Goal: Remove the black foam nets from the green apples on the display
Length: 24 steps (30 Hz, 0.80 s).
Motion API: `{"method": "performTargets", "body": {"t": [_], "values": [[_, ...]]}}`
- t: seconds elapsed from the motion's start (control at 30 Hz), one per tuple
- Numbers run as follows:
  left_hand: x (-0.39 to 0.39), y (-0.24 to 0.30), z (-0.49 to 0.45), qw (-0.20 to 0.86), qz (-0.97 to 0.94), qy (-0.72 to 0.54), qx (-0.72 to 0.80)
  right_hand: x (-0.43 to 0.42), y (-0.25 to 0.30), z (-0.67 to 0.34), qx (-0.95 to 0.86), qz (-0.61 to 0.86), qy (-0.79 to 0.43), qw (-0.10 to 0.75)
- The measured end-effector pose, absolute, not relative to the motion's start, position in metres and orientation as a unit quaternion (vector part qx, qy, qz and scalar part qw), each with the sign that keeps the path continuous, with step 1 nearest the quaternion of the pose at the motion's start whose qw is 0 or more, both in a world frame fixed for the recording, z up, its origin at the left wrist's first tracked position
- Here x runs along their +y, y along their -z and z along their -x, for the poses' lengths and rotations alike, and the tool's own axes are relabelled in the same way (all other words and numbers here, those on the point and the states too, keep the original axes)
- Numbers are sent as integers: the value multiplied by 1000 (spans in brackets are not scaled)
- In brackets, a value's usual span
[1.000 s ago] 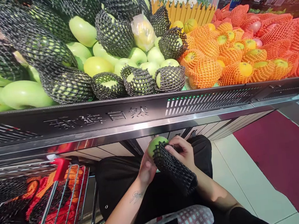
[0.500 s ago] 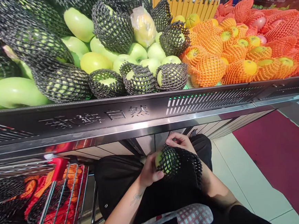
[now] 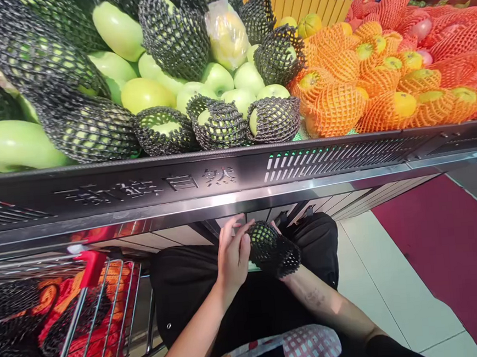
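A green apple (image 3: 264, 236) sits inside a black foam net sleeve (image 3: 278, 252), held low in front of my lap beneath the display shelf. My left hand (image 3: 232, 254) lies against the left side of the netted apple, its fingers stretched upward and loosely curled on it. My right hand (image 3: 285, 263) is under the net and mostly hidden by it; only the wrist and forearm show, and it cups the netted apple from below.
The black display shelf edge (image 3: 238, 173) spans the view just above my hands. Green apples (image 3: 145, 92), several in black nets, fill its left side, and orange-netted fruit (image 3: 380, 96) fills the right. A shopping cart (image 3: 68, 324) with loose nets stands at lower left.
The net has been drawn fully over the apple, which now shows only through the mesh. My right hand moved from above the net to beneath it. My left hand's fingers opened upward.
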<state>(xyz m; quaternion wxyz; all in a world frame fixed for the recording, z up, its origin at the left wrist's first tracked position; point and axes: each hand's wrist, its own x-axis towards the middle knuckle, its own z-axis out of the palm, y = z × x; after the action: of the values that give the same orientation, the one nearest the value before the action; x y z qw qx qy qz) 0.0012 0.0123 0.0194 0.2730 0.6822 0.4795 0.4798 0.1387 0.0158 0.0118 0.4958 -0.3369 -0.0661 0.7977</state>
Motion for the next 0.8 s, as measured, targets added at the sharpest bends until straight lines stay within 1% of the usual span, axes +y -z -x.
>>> {"method": "performTargets", "body": {"t": [0.1, 0.2, 0.33, 0.43, 0.63, 0.7, 0.73, 0.8], "values": [[15, -20, -1, 208, -661, -513, 507, 11, -10, -135, -23, 331, -807, 488], [13, -20, -4, 196, -626, -526, 541, 10, -15, -134, 20, 332, -810, 483], [14, -19, -3, 246, -603, -472, 594, 12, -24, -134, 34, 351, -805, 478], [20, -18, 1, 293, -608, -418, 607, 11, -25, -136, 30, 369, -792, 485], [36, -1, 12, 346, -614, -317, 635, 8, -21, -139, 4, 377, -780, 500], [35, 7, 11, 354, -615, -331, 622, 10, -22, -140, 10, 385, -778, 496], [33, 10, 11, 352, -607, -361, 614, 11, -22, -141, 15, 390, -776, 495], [26, 13, 9, 340, -577, -461, 582, 13, -24, -143, 23, 397, -770, 499]]}}
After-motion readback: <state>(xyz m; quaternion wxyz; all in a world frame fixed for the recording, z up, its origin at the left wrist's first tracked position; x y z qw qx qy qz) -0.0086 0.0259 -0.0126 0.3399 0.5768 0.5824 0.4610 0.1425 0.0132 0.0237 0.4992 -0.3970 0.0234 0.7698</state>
